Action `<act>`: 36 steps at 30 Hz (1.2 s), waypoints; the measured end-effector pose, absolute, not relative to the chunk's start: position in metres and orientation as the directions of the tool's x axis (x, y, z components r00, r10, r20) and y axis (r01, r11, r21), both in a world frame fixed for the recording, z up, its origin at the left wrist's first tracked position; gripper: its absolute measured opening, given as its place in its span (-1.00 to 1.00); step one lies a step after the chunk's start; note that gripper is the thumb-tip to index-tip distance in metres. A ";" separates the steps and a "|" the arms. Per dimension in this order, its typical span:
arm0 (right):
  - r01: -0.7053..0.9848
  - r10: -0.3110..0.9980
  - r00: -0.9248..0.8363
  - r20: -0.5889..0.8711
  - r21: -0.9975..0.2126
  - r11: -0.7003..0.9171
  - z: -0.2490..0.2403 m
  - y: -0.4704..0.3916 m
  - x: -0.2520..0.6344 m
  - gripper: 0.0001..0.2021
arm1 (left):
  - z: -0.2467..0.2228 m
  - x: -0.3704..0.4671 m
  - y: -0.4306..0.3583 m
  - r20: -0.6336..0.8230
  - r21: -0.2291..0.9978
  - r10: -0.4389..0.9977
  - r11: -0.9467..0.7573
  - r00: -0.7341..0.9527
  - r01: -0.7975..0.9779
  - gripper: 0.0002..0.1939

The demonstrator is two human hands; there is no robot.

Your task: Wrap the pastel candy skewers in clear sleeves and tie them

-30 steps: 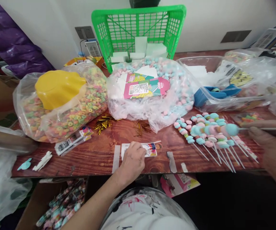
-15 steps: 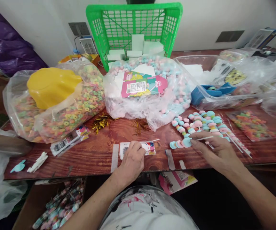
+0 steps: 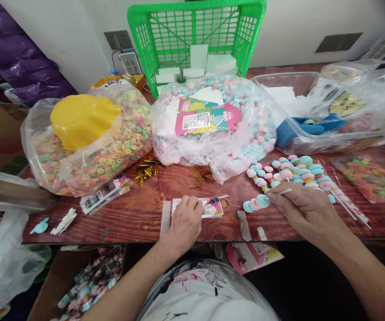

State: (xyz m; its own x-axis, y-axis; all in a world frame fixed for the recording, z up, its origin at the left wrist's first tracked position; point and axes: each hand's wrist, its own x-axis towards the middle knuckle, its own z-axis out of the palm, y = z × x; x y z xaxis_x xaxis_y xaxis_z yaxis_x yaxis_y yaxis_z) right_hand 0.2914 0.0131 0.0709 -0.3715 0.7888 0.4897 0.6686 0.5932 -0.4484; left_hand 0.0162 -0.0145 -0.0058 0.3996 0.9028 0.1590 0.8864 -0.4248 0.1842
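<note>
My left hand (image 3: 186,221) rests with bent fingers on a small stack of printed wrappers (image 3: 215,207) near the table's front edge. Between the thumb and fingers of my right hand (image 3: 304,209) is a thin white stick (image 3: 284,191). A short row of blue and pink candies (image 3: 256,203) lies at those fingertips. Skewers of pink and blue candies (image 3: 304,171) lie side by side just behind my right hand. A strip of clear film (image 3: 165,218) sits left of the wrappers.
Bags of ring candies (image 3: 112,167) and pink-blue candies (image 3: 255,129) stand behind, before a green basket (image 3: 197,6). A clear tub (image 3: 289,80) is at back right, a metal cylinder (image 3: 14,195) at left. Below the table is a box of candy skewers (image 3: 88,285).
The view has shifted, so the table's things appear slightly further right. My left hand stays on the wrappers. My right hand still pinches the stick, its fingers a little more closed together.
</note>
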 end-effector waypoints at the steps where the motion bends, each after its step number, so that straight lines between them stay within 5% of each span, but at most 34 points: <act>1: 0.673 0.790 -0.361 0.496 -0.448 0.588 0.069 0.013 0.292 -0.89 | -0.004 0.017 -0.014 0.153 0.184 0.904 -0.423 0.399 0.887 -0.84; 12: 0.707 0.818 -0.280 0.502 -0.469 0.530 0.061 0.000 0.301 -0.92 | -0.007 0.010 -0.013 0.269 0.629 0.934 -0.356 0.236 0.691 -0.79; 17: 0.726 0.831 -0.278 0.483 -0.461 0.511 0.059 -0.006 0.303 -0.91 | -0.008 0.006 -0.016 0.232 0.588 0.914 -0.404 0.332 0.701 -0.91; 22: 0.712 0.818 -0.291 0.495 -0.459 0.531 0.059 -0.010 0.301 -0.90 | -0.011 -0.002 -0.014 0.217 0.558 0.867 -0.488 0.449 0.672 -0.80; 27: 0.695 0.822 -0.263 0.505 -0.492 0.525 0.057 -0.010 0.301 -0.89 | -0.012 -0.002 -0.008 0.212 0.659 0.916 -0.391 0.341 0.642 -0.82; 32: 0.571 0.886 0.013 0.464 -0.730 0.374 0.062 -0.024 0.294 -0.89 | -0.008 -0.003 0.000 0.115 0.827 0.972 -0.208 0.206 0.522 -0.87; 36: 0.202 0.877 0.366 0.311 -0.947 0.252 0.064 -0.040 0.272 -0.91 | -0.007 -0.005 0.004 0.079 0.866 0.980 -0.157 0.180 0.475 -0.88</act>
